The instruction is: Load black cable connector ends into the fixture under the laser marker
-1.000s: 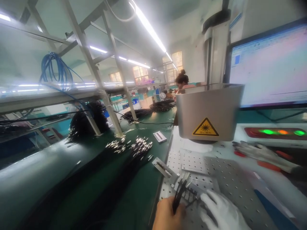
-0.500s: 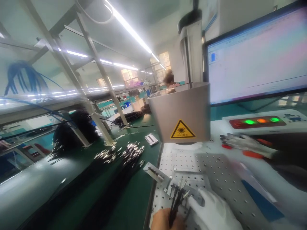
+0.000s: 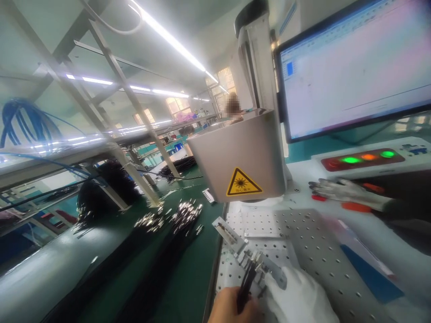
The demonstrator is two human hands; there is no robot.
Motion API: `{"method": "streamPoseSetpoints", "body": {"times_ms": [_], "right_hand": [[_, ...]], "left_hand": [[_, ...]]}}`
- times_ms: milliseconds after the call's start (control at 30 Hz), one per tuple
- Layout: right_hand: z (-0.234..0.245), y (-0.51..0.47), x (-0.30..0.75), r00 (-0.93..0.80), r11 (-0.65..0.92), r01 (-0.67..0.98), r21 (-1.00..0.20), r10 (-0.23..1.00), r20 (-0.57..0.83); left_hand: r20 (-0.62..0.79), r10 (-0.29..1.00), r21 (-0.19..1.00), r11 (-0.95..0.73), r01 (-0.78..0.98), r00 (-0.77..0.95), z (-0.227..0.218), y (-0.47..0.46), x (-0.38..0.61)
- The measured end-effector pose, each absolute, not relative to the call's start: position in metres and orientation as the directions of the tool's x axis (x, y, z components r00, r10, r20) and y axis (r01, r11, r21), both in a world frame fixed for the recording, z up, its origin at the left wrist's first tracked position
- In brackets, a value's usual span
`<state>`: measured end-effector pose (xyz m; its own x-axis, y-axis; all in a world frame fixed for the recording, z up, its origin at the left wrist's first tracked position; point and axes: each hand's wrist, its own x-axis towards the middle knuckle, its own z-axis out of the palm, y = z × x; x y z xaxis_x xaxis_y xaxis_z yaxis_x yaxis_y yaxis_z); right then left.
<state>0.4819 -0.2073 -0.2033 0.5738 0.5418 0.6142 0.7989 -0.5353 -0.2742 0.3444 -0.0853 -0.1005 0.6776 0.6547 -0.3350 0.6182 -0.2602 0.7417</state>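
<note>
Cables, slim and black with silvery metal tips (image 3: 247,282), could splay or slide out of line, I'd judge, because several thin strands are bunched in one grip and may roll against each other. A tip could also snag or bend on the angular silver metal fixture (image 3: 239,245) crowded close to them, if either hand pushed hard. The fixture itself might shift under uneven pressure; whether it is fastened to the perforated grey metal plate (image 3: 314,235) beneath is not clear.

The bare left hand (image 3: 229,307) has its fingers wrapped around the cables, which point forward out of the grip, their tips just beyond the fingers and beside the fixture's near part; contact there cannot be told. The white-gloved right hand (image 3: 299,294) is just right of those tips, its fingers close to the fixture's near end; blur hides whether they pinch it or only rest against it.

Well ahead of both sets of fingers hangs a grey metal housing with a yellow triangular warning sign (image 3: 232,152). Left of the bare fingers, thick bundles of black strands with shiny tips (image 3: 185,217) lie on the dark green worktop (image 3: 197,269).
</note>
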Motion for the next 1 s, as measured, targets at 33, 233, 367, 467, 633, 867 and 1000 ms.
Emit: {"method": "streamPoseSetpoints", "body": {"times_ms": [33,233,367,467,633,867,1000], "right_hand": [[-0.200,-0.208,0.481,0.564,-0.526,0.807,-0.268,0.554,0.613],[-0.179,-0.216,0.478,0.620,-0.446,0.785,-0.430,0.578,0.531],[-0.173,-0.216,0.477,0.678,-0.443,0.729,-0.521,0.571,0.463],[-0.177,-0.216,0.478,0.675,-0.449,0.731,-0.513,0.587,0.448],[-0.184,-0.217,0.484,0.440,-0.402,0.891,-0.212,0.647,0.623],[-0.185,-0.219,0.486,0.250,-0.373,0.927,0.040,0.694,0.675],[-0.183,-0.220,0.483,0.256,-0.405,0.913,0.053,0.667,0.700]], "left_hand": [[-0.347,0.650,0.724,-0.273,0.633,0.677,-0.101,-0.085,0.347],[-0.425,0.609,0.736,-0.199,0.647,0.670,-0.108,-0.092,0.370],[-0.469,0.617,0.733,-0.126,0.668,0.632,-0.108,-0.093,0.374],[-0.458,0.605,0.743,-0.140,0.654,0.651,-0.105,-0.094,0.375],[-0.438,0.610,0.697,-0.233,0.678,0.660,-0.098,-0.103,0.381],[-0.524,0.562,0.743,-0.066,0.666,0.640,-0.081,-0.105,0.378],[-0.307,0.661,0.794,-0.219,0.568,0.684,-0.072,-0.095,0.369]]}}
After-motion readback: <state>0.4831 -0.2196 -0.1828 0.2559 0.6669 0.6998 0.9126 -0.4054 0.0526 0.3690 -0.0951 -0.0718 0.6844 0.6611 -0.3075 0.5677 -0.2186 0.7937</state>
